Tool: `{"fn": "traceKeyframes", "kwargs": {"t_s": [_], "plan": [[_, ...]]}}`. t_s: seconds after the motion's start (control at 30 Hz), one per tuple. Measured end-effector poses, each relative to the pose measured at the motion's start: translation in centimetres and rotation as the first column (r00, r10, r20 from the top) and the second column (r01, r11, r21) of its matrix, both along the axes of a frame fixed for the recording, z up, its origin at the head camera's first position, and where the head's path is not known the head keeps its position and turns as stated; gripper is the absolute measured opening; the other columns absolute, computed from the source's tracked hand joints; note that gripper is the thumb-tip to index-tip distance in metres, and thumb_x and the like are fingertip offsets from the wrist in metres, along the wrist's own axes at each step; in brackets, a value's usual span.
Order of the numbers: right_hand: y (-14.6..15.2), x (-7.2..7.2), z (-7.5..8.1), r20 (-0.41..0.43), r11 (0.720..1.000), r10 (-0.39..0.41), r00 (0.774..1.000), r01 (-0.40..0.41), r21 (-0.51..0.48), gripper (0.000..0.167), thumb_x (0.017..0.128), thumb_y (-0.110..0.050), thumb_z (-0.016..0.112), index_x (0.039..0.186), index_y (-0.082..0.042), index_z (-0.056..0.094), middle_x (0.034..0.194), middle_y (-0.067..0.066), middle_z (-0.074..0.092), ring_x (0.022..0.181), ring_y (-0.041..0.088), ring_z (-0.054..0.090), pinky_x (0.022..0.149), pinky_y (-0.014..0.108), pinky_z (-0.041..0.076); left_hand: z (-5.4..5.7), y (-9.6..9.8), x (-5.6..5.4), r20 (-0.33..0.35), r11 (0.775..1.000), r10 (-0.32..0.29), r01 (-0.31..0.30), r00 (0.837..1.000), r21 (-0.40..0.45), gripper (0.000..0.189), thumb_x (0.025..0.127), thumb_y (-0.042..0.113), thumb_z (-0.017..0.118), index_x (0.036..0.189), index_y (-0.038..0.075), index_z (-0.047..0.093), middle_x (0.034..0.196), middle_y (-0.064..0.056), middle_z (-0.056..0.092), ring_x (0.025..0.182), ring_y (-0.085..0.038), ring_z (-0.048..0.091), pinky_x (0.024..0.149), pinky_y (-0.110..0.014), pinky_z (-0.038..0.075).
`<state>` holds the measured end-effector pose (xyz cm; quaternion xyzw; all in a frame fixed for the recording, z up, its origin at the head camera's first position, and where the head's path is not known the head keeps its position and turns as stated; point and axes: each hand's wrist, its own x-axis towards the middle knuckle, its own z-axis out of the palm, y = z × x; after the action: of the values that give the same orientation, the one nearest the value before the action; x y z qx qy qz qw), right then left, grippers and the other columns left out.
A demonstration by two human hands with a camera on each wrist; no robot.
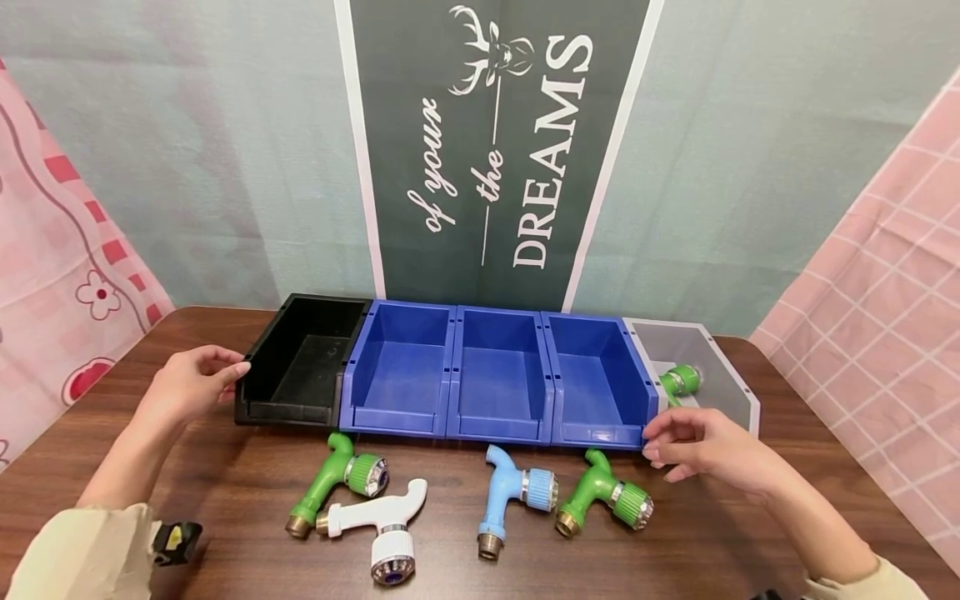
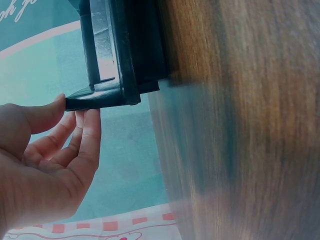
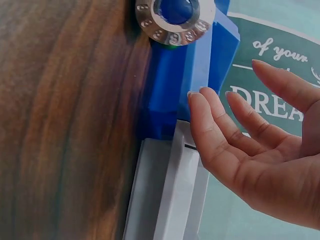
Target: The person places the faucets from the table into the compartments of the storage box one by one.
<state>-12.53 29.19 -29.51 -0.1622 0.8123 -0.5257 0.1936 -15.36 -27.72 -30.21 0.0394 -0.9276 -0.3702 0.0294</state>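
My left hand (image 1: pixel 197 379) pinches the outer side edge of a black bin (image 1: pixel 258 412) at the row's left end. The left wrist view shows the thumb on the bin's rim and the fingers against its outer wall. At the other end, my right hand (image 1: pixel 708 446) has loosely bent fingers around nothing. Its fingertips are right at the front corner of the rightmost blue bin (image 1: pixel 600 435), beside a grey bin (image 1: pixel 731 379). A green faucet (image 1: pixel 681 380) lies inside the grey bin, partly hidden by its wall and my hand.
Before the bins lie a green faucet (image 1: pixel 330 479), a white faucet (image 1: pixel 382 512), a light blue faucet (image 1: pixel 506 492) and another green faucet (image 1: pixel 597 492) on the wooden table (image 1: pixel 270 567). Two more blue bins (image 1: pixel 397 423) continue the row. A printed curtain (image 1: pixel 480 283) hangs behind.
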Motion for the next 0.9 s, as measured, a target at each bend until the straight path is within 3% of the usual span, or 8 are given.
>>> {"fn": "traceKeyframes", "kwargs": {"t_s": [0.67, 0.9], "plan": [[-0.9, 0.9, -1.3, 0.078, 0.999, 0.046, 0.996, -0.047, 0.009, 0.034, 0.083, -0.006, 0.063, 0.103, 0.016, 0.047, 0.085, 0.013, 0.06, 0.075, 0.016, 0.06, 0.06, 0.04, 0.053, 0.1, 0.0, 0.0, -0.002, 1.0, -0.003, 0.003, 1.0, 0.0, 0.038, 0.094, 0.026, 0.051, 0.107, -0.01, 0.054, 0.087, -0.016, 0.063, 0.069, -0.018, 0.062, 0.057, -0.025, 0.047], [-1.0, 1.1, -2.0, 0.087, 0.995, 0.101, 0.991, -0.101, -0.002, 0.031, 0.084, -0.003, 0.061, 0.104, 0.015, 0.046, 0.084, 0.011, 0.06, 0.073, 0.014, 0.06, 0.056, 0.037, 0.052, 0.1, 0.0, 0.0, 0.01, 1.0, -0.008, 0.008, 1.0, -0.007, 0.039, 0.094, 0.026, 0.052, 0.108, -0.01, 0.053, 0.086, -0.016, 0.062, 0.071, -0.022, 0.062, 0.058, -0.027, 0.049]]}}
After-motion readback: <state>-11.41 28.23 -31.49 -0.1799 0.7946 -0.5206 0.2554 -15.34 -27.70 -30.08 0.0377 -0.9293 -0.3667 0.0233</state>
